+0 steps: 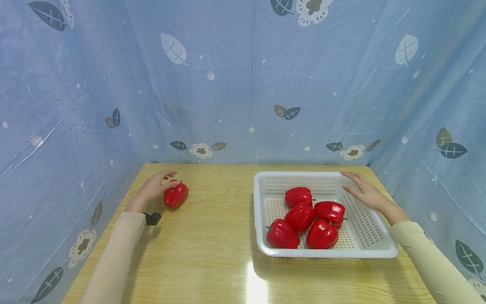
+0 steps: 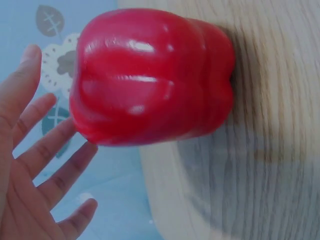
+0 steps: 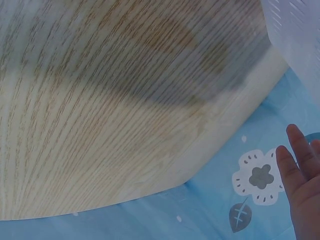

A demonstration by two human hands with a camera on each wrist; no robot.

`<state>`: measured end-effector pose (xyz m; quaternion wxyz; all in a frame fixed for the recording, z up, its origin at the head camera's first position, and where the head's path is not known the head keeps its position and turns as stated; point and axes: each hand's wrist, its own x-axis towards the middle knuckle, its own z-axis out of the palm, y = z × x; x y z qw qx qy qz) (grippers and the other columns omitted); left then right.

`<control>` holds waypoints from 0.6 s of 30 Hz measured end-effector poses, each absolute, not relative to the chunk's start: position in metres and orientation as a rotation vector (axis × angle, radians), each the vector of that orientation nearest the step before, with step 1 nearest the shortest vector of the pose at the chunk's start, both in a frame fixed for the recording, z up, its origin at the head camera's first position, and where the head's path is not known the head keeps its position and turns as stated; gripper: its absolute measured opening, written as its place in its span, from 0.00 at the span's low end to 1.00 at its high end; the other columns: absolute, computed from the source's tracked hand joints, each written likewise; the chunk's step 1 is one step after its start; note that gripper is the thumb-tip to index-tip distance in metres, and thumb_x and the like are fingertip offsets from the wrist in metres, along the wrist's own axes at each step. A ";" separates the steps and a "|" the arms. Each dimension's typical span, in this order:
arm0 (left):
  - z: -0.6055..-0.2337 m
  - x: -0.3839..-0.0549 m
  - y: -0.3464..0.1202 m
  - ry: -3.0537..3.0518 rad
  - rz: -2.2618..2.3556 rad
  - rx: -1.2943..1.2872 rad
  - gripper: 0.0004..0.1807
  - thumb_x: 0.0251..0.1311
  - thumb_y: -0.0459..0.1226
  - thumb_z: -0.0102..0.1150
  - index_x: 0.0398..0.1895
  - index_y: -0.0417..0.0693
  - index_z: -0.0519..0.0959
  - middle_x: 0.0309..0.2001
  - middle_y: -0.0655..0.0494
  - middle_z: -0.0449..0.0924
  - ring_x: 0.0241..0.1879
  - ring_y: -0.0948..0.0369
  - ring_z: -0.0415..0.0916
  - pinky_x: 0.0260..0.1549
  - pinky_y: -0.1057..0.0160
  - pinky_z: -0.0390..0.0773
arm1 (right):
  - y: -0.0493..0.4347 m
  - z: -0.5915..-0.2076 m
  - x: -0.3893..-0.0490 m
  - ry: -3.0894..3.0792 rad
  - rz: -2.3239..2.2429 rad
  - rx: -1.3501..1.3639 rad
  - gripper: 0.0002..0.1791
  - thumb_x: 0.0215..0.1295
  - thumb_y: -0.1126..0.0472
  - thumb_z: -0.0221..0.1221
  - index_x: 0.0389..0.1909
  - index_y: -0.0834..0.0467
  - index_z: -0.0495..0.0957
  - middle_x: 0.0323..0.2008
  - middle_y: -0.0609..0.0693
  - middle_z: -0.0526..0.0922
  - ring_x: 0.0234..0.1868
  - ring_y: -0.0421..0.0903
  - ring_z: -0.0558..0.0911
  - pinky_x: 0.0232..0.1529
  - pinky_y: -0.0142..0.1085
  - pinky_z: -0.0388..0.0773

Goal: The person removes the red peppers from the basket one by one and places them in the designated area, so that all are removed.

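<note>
On the left part of the table stands a lone red bell pepper. My left hand is right beside it, thumb and fingers spread apart. In the left wrist view the bell pepper fills the upper middle, and the fingertips come right to its lower left edge without curling round it. My right hand is over the right rim of a white plastic basket, fingers extended and holding nothing. Inside the basket lie several more red bell peppers, bunched toward its left and middle.
The light wood table carries the basket on its right side. A blue curtain with leaf and flower prints surrounds the back and both sides. A small black device sits at my left wrist.
</note>
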<state>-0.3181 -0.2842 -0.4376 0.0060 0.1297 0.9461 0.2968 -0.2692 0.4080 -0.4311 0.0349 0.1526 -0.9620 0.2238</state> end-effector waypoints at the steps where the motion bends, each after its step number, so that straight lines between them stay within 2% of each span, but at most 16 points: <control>1: -0.437 -0.319 -0.283 2.964 0.931 0.409 0.31 0.59 0.50 0.57 0.63 0.45 0.66 0.59 0.42 0.70 0.58 0.44 0.64 0.53 0.40 0.67 | 0.408 -0.431 -0.269 -2.956 0.688 0.471 0.32 0.69 0.49 0.48 0.69 0.56 0.54 0.64 0.68 0.57 0.62 0.70 0.59 0.52 0.71 0.56; 8: -0.438 -0.322 -0.276 3.007 0.916 0.456 0.35 0.57 0.57 0.54 0.62 0.45 0.67 0.59 0.44 0.70 0.58 0.45 0.66 0.54 0.42 0.67 | 0.409 -0.433 -0.269 -2.957 0.688 0.458 0.32 0.68 0.48 0.48 0.70 0.55 0.54 0.64 0.67 0.57 0.62 0.69 0.59 0.52 0.71 0.56; 18: -0.437 -0.326 -0.260 3.052 0.949 0.546 0.31 0.59 0.50 0.57 0.63 0.46 0.67 0.59 0.43 0.70 0.57 0.45 0.67 0.52 0.46 0.71 | 0.409 -0.433 -0.269 -2.966 0.691 0.459 0.33 0.69 0.48 0.48 0.70 0.55 0.53 0.65 0.67 0.56 0.62 0.69 0.59 0.52 0.71 0.57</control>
